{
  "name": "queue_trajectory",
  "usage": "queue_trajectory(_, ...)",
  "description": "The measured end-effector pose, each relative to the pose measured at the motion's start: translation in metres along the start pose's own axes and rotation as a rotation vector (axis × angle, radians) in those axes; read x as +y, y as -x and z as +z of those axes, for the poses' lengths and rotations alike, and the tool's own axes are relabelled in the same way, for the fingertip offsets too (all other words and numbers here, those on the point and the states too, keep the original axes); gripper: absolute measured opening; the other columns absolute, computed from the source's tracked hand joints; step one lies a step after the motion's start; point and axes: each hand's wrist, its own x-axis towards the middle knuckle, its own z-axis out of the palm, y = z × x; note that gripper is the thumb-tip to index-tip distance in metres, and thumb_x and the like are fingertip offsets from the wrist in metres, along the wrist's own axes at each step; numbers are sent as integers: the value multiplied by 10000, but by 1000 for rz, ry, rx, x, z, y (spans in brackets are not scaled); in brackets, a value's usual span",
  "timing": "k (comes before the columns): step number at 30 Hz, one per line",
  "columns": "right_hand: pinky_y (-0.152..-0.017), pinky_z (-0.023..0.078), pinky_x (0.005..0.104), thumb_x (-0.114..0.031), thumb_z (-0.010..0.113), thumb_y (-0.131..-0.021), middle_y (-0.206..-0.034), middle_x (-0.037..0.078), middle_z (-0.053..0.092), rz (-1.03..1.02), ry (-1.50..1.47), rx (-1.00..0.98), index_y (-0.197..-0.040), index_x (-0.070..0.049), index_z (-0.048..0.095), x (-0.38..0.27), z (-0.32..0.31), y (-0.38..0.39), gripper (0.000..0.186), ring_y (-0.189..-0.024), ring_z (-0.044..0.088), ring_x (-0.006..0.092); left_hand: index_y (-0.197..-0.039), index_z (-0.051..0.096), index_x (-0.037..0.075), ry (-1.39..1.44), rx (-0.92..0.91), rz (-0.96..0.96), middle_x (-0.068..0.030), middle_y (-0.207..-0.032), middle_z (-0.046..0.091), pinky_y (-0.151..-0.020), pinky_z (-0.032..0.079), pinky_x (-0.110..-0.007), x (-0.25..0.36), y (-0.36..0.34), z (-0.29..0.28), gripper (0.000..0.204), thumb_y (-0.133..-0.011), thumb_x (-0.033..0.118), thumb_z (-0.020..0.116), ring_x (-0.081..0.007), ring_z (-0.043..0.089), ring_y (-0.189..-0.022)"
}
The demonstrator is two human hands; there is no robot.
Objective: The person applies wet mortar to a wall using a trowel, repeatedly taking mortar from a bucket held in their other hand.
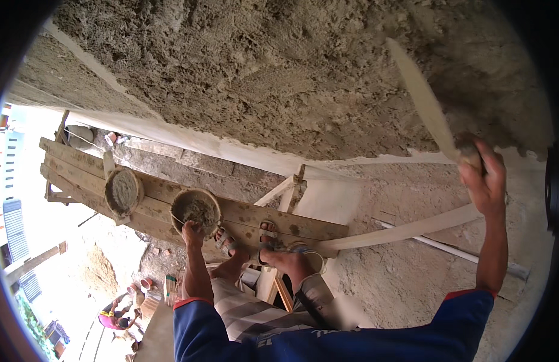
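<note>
My right hand (486, 176) is raised at the right, fingers wrapped round the handle of a trowel (423, 101). The trowel's long, pale blade points up and to the left across the rough wet mortar on the wall (261, 78); I cannot tell whether it touches. Low at centre left, my left hand (193, 233) is closed at the near edge of a round bucket (219, 212) and grips its thin wire handle. Grey mortar sits inside this bucket, which is beside my left foot on the planks.
I stand on a raised scaffold of wooden planks (243, 211). A second mortar bucket (139, 192) stands farther left. A long wooden board (406, 231) slants toward the right, near a white pipe (442, 247). Another person (115, 320) is far below, by a sand pile (98, 268).
</note>
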Motion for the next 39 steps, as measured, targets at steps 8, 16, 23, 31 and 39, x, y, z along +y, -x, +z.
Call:
queue_trajectory(8,-550,435,282,-164,647,-826,-674,-4,512,223,-326,-430,-1062,-3,542,60,147,54,305,-593,471,92,-806,538,65,198,266,-99,-85,-755,517,-592,447,-404,-1,13,48,41,-776,88,551,-229,505,-647)
queue_trajectory(16,-726,517,452,-187,651,-762,-870,248,651,153,-128,-691,-1127,-24,549,109,371,102,413,-847,639,409,-855,530,66,-55,189,25,-61,-809,509,-585,462,-358,-57,83,80,108,-754,105,537,-207,518,-697)
queue_trajectory(23,-724,500,507,-150,602,-755,-884,255,640,209,100,-759,-1114,-20,539,111,434,86,387,-854,606,433,-922,540,58,-319,164,-12,-48,-790,520,-605,474,-349,-66,95,126,171,-780,154,538,-188,518,-686)
queue_trajectory(31,-730,510,490,-151,578,-787,-911,255,615,72,415,-687,-1088,-36,550,134,509,67,323,-825,620,423,-953,560,-33,-455,160,-36,-113,-793,561,-631,415,-359,-129,93,129,328,-854,277,528,-201,495,-702)
queue_trajectory(39,-710,517,477,-212,449,-910,-921,232,615,26,480,-896,-1029,-31,574,120,556,19,250,-859,609,395,-858,531,45,-237,158,-91,-68,-757,522,-635,425,-332,-144,93,79,218,-885,260,557,-178,501,-662)
